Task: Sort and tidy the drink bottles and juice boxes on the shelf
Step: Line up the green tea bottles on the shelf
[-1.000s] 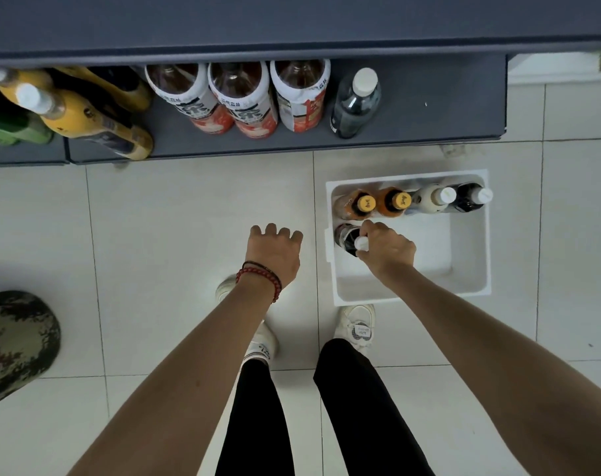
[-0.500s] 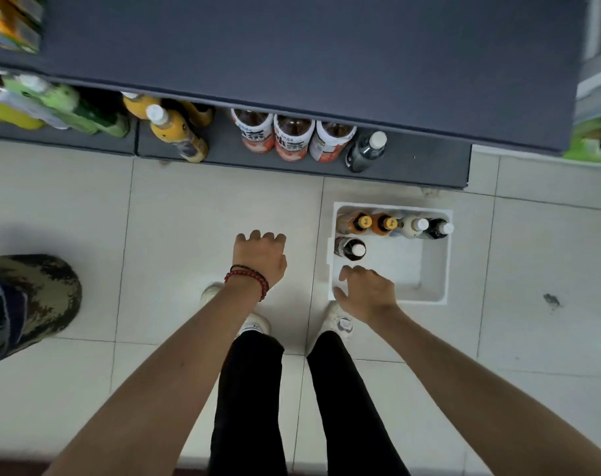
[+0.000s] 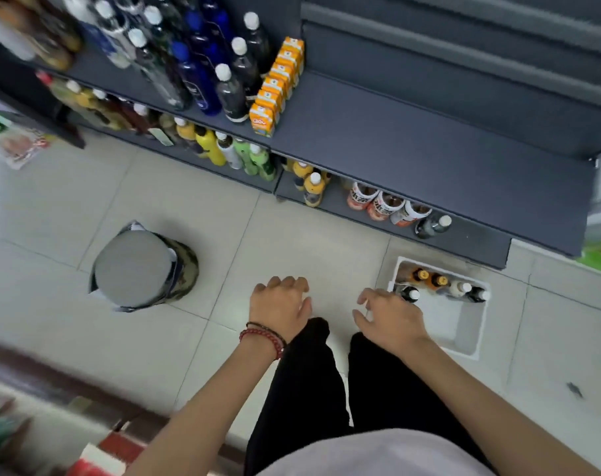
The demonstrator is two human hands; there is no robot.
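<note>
Both hands are out over the floor and neither is carrying anything: the left hand (image 3: 280, 304), red bead bracelet (image 3: 263, 339) at the wrist, has its grip released with the fingers loosely curled, and the right hand (image 3: 391, 317) is released too, fingers spread, hanging by the near-left corner of the white crate (image 3: 477, 352). That crate sits on the floor tiles (image 3: 292, 235) just in front of the bottom shelf (image 3: 470, 240), and there is plenty left in it. A dark white-capped bottle (image 3: 410, 294) stands closest to the right hand, with two orange-capped bottles (image 3: 422, 274), a pale bottle (image 3: 458, 288) and another dark bottle (image 3: 477, 295) lined along its far wall. Up on the middle shelf (image 3: 412, 142) the orange juice boxes (image 3: 278, 84) already run near to far in one tidy row, tight against the tall dark and blue bottles (image 3: 203, 80) on their left, with bare shelf to the right. Down low, three red-and-white labelled bottles (image 3: 381, 204) stand side by side with one dark bottle (image 3: 433, 225) at their right end. By the look of it the boxes are sorted, the shelves are partly filled, and five crate bottles have yet to be placed. A grey-topped stool (image 3: 134, 266) stands off to the left.
</note>
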